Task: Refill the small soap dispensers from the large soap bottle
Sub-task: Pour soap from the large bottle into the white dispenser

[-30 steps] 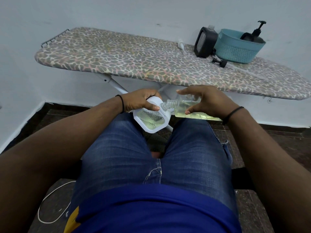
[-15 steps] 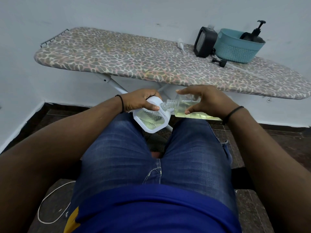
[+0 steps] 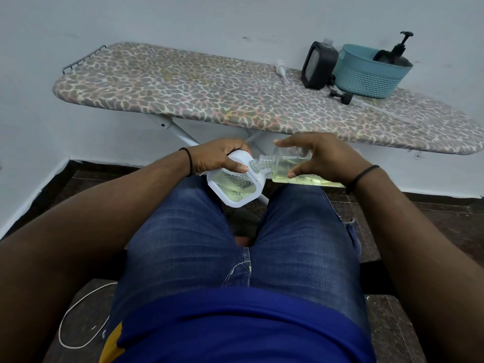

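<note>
At the centre of the frame, above the knees, the left hand [image 3: 222, 159] holds a white dispenser [image 3: 234, 188] in a firm grip, tilted, with its clear window facing up. The right hand [image 3: 322, 158] grasps the bottle [image 3: 293, 171] of yellowish soap, laid almost flat, thumb below and fingers above. The bottle neck touches the opening at the upper right corner of the dispenser. The window looks partly filled, though I cannot see the stream itself.

To do this step well, I think the neck should stay pressed to the opening and the bottle should rise slowly at its back end, so the soap does not spill on the jeans [image 3: 235, 244]. Another black dispenser [image 3: 318, 65] waits on the ironing board [image 3: 183, 93] at upper right, beside a basket [image 3: 366, 74].
</note>
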